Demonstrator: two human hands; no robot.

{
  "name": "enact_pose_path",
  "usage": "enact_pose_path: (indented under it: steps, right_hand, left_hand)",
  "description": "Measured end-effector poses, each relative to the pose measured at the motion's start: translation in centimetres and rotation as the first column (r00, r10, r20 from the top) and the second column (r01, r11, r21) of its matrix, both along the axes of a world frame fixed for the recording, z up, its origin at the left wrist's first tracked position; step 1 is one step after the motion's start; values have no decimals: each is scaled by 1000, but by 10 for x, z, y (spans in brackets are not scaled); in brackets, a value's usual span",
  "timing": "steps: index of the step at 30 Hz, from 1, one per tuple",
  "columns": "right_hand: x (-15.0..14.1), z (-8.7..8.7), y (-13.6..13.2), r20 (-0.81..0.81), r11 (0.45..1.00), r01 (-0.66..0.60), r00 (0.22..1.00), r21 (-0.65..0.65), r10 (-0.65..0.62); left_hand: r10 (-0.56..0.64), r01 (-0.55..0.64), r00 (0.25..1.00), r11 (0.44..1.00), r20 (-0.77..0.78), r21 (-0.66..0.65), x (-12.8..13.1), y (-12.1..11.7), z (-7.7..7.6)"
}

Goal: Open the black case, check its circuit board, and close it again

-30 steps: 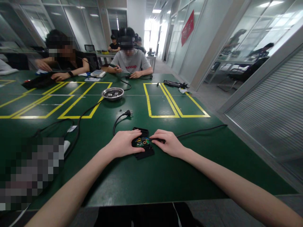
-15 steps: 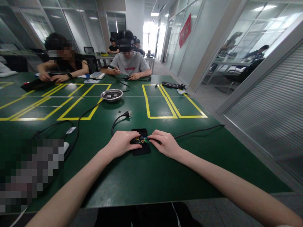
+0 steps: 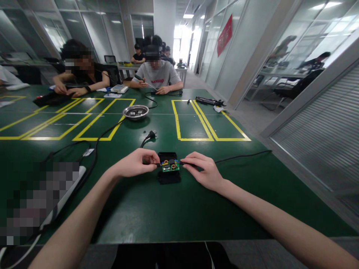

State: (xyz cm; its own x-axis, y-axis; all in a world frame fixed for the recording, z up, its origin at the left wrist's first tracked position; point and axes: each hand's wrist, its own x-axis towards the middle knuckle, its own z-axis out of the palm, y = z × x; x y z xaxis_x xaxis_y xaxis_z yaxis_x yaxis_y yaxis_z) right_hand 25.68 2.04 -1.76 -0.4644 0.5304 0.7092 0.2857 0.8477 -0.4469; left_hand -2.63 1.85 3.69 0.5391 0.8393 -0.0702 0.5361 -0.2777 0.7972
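Observation:
A small green circuit board (image 3: 169, 165) with round coils is lifted just above an open black plastic case (image 3: 168, 176) on the green table (image 3: 174, 209). My left hand (image 3: 137, 163) pinches the black cable at the board's left end. My right hand (image 3: 203, 169) pinches the black cable (image 3: 241, 155) at its right end, and that cable trails off to the right. The left cable runs back to a plug (image 3: 151, 134) lying on the table.
A metal bowl (image 3: 135, 111) stands further back among yellow taped rectangles (image 3: 193, 123). Two people sit working at the far side. A white power strip (image 3: 63, 196) and black cords lie at my left. A black tool (image 3: 209, 100) lies at the far right.
My left hand came off the top of the case and now pinches the left cable. The board has risen out of the black case between both hands.

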Motion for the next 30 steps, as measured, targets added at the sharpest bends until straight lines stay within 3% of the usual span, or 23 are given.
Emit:
enact_pose_path:
  steps: [5, 15, 24, 27, 30]
  right_hand:
    - [3, 0, 1, 114, 991, -135, 985, 22, 131]
    - [7, -7, 1, 248, 980, -193, 949, -42, 198]
    - [8, -6, 4, 354, 983, -179, 917, -41, 182]
    - [9, -7, 6, 410, 982, -189, 894, -19, 180]
    - [10, -6, 6, 447, 980, -197, 880, 37, 160]
  left_hand:
    - [-46, 45, 999, 978, 2, -202, 0, -1, 1]
    - [-63, 64, 998, 976, 10, -210, 7, -3, -7]
    - [-59, 57, 997, 997, -40, -54, 5, -5, -13]
    - [-98, 113, 985, 989, -145, 97, 6, -8, -11]
    - [-99, 190, 947, 940, -306, 283, 10, -15, -6]
